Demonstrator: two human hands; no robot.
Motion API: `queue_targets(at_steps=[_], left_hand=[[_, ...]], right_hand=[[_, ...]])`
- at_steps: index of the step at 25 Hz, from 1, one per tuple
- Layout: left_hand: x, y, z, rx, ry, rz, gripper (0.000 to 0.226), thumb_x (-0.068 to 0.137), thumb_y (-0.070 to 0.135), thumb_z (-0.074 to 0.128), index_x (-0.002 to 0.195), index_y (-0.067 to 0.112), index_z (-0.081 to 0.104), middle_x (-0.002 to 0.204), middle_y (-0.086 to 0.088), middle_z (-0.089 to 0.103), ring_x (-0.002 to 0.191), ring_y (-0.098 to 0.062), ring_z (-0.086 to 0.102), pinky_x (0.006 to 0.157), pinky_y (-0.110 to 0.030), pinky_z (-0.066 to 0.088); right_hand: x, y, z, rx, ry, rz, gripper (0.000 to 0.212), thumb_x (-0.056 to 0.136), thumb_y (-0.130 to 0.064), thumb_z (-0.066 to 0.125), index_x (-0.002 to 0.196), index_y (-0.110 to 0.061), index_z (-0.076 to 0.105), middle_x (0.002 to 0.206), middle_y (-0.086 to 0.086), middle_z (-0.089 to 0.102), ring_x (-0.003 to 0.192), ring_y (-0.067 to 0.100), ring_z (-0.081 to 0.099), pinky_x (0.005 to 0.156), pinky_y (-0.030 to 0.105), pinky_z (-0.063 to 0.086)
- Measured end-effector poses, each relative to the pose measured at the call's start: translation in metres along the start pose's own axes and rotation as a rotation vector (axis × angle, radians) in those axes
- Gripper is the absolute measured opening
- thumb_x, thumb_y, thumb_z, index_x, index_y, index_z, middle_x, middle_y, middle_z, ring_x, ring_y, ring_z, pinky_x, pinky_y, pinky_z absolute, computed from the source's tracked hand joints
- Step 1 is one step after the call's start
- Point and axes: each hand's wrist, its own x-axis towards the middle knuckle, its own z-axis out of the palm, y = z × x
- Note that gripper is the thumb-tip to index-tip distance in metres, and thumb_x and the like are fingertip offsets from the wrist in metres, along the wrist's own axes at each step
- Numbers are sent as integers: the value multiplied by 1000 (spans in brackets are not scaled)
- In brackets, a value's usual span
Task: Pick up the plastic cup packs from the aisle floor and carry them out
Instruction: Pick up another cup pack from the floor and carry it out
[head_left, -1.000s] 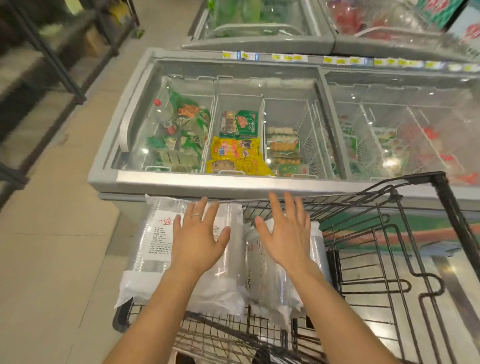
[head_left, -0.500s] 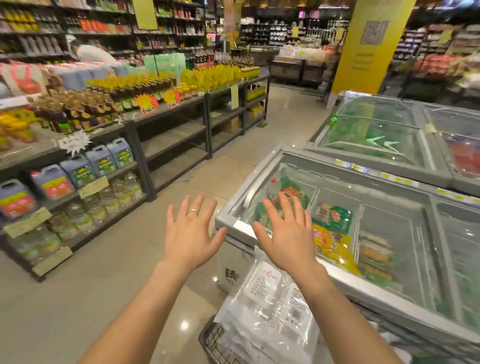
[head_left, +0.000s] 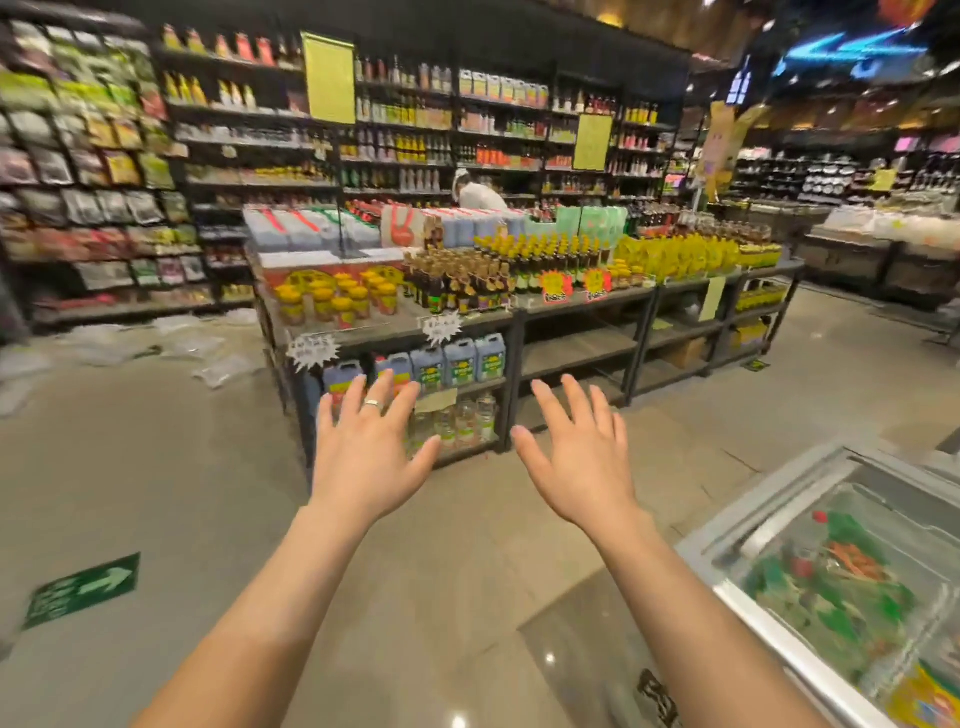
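Both of my hands are raised in front of me with fingers spread and nothing in them. My left hand (head_left: 366, 452), with a ring on one finger, is left of centre; my right hand (head_left: 576, 457) is beside it. Several clear plastic cup packs (head_left: 208, 345) lie scattered on the aisle floor far off at the left, in front of the tall shelving. More of these packs (head_left: 21, 374) lie at the far left edge. The cart and the packs laid in it are out of view.
A low display table (head_left: 467, 317) of bottles and jars stands straight ahead. A chest freezer (head_left: 831, 566) fills the lower right. Tall shelves (head_left: 104, 182) line the left. A person in white (head_left: 475, 195) stands behind the display. A green arrow sticker (head_left: 83, 587) marks the floor.
My hands lifted off the packs in the cart and now hang open in the air. The view swung left from the cart and freezer to the aisle with the packs on the floor.
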Motion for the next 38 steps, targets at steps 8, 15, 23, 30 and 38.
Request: queue_targets(at_steps=[8,15,23,30,38], left_hand=[[-23,-165,-47,177,47,-296,70,90,66,34,151,33,30,161,-2,24,149,-28,14,118,-54,14],[-5,-255,-46,277,46,-438,70,92,65,36,153,34,25,163,0,19,150,-26,10,119,-52,10],[120,-354,1,335,40,-513,71,91,68,33,154,35,22,163,1,18,151,-24,8,120,-52,7],[243,-435,45,368,45,-561,77,85,71,23,153,35,23,162,2,20,150,-23,11,120,-52,7],[325,-523,94,337,27,-585,72,92,69,31,154,35,20,164,1,14,151,-23,6,120,-50,4]], right_hand=[[60,-166,57,114,-42,-296,64,96,-61,34,154,-38,17,164,0,11,150,26,5,120,46,10],[114,-265,112,213,-80,-454,65,96,-60,36,154,-37,18,164,0,12,150,28,6,119,47,11],[269,-338,189,224,-60,-524,67,95,-62,34,154,-37,15,164,2,10,150,30,4,119,45,9],[410,-399,250,236,-66,-561,68,93,-64,29,154,-36,16,164,2,10,150,28,5,118,46,10],[511,-460,312,247,-77,-568,68,94,-63,34,154,-39,10,164,-1,7,150,28,2,119,47,7]])
